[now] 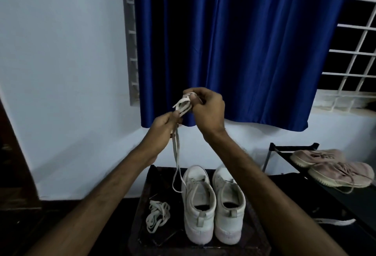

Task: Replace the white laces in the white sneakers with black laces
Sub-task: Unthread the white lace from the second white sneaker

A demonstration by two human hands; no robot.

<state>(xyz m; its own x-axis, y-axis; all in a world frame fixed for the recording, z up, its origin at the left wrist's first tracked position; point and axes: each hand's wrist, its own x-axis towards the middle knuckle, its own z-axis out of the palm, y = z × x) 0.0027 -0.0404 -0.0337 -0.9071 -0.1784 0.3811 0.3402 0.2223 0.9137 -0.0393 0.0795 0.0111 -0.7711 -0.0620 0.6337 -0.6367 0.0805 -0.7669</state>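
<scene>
Blue curtain bkgd, L hand & R hand both pinching white lace, 2 sneakers below

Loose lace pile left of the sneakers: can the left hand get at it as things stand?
Probably not right away. Nothing blocks the lace pile on the dark mat, but the left hand is raised and pinching the white lace that the right hand is winding.

No text, label, brand, number or sign can be read anywhere in this view. The white sneakers show plain heels and tongues, and the pink shoes on the rack at the right are too blurred to show any marking.
</scene>
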